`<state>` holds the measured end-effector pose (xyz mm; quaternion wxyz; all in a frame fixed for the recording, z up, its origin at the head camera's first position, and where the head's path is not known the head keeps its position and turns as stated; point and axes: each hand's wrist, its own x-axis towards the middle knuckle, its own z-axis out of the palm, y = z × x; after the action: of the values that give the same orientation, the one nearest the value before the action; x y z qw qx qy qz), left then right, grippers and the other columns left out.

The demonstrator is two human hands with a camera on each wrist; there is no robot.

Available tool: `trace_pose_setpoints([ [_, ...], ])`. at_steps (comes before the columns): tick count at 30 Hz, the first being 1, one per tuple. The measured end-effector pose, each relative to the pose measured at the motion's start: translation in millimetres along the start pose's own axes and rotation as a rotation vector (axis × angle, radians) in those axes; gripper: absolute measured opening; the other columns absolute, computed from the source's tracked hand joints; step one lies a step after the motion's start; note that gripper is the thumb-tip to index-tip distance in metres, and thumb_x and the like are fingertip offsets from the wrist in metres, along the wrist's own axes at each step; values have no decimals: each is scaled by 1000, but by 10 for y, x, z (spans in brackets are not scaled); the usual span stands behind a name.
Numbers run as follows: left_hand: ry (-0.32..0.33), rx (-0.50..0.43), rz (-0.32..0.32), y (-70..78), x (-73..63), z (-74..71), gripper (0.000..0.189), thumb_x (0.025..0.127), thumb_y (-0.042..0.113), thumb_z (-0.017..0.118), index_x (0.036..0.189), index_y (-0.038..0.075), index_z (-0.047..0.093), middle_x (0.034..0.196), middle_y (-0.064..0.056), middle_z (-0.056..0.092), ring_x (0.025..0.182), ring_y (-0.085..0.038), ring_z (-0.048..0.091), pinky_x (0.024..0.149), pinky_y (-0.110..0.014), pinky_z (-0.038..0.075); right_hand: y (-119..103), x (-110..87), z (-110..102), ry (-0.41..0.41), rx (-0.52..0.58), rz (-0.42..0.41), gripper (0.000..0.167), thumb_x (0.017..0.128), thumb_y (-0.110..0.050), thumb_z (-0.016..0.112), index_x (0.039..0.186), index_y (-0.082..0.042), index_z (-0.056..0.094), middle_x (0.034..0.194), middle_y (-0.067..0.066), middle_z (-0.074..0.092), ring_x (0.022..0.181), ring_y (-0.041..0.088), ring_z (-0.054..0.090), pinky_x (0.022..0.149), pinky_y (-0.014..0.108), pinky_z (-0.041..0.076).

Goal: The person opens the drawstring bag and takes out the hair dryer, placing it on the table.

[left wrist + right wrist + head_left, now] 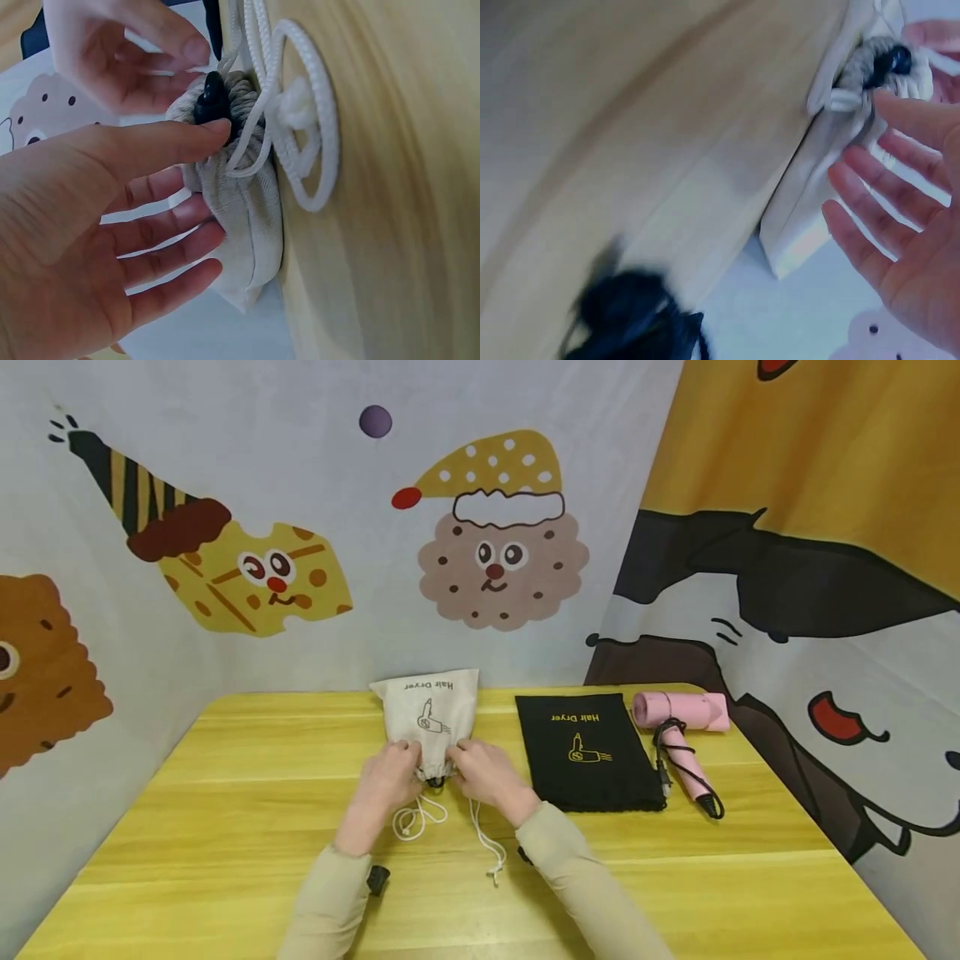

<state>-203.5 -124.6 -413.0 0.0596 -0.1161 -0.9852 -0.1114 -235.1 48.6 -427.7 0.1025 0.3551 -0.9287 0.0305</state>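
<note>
An off-white drawstring bag [450, 693], printed "Hair Dryer" with a dryer picture, lies near the table's back edge. Its gathered mouth faces me, and a black piece [213, 105] pokes out of it. What else is inside is hidden. My left hand [388, 772] is at the mouth's left side, thumb by the black piece and fairly straight fingers against the cloth. On the other side my right hand [486, 770] touches the bag with its thumb and extended fingers. White drawstrings [408, 824] trail from both sides onto the table.
Right of the bag lies a flat black drawstring bag [600, 781] with yellow "Hair Dryer" print. Beside it is a pink hair dryer [686, 712], its black cord wound round the handle. A cartoon-printed cloth [375, 568] hangs behind the wooden table [225, 810].
</note>
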Motion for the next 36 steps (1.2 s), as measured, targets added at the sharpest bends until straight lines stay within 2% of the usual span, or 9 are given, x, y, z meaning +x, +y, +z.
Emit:
trace_pose_setpoints([
  [4,28,36,3,30,40,35,35,63,16,85,82,7,57,80,-9,61,72,-24,59,60,-37,52,-74,78,25,-23,-50,16,16,84,-17,69,99,-15,63,87,1,62,75,17,61,61,28,51],
  [10,55,75,26,37,54,38,33,63,11,85,81,6,58,79,-8,62,69,-25,60,55,-36,51,-101,153,44,-25,-94,29,11,85,-16,66,96,-16,65,85,1,63,71,17,61,55,29,50],
  [19,102,70,57,15,53,45,26,64,3,78,69,10,54,69,-3,56,59,-20,54,48,-31,44,-100,175,48,-43,-107,27,10,81,-17,67,91,-16,65,81,0,61,68,17,57,52,29,46],
  [28,128,28,46,1,20,79,25,61,5,75,70,11,52,70,-3,55,60,-20,52,48,-31,42,-136,181,37,-97,-136,46,15,82,-27,69,94,-19,64,84,-2,61,74,16,58,53,29,46],
  [36,126,-6,24,-19,5,79,23,61,6,73,73,11,54,71,-3,55,61,-20,51,50,-30,42,-144,156,-8,-85,-136,38,14,81,-26,69,92,-20,64,81,-3,60,70,15,56,50,27,43],
])
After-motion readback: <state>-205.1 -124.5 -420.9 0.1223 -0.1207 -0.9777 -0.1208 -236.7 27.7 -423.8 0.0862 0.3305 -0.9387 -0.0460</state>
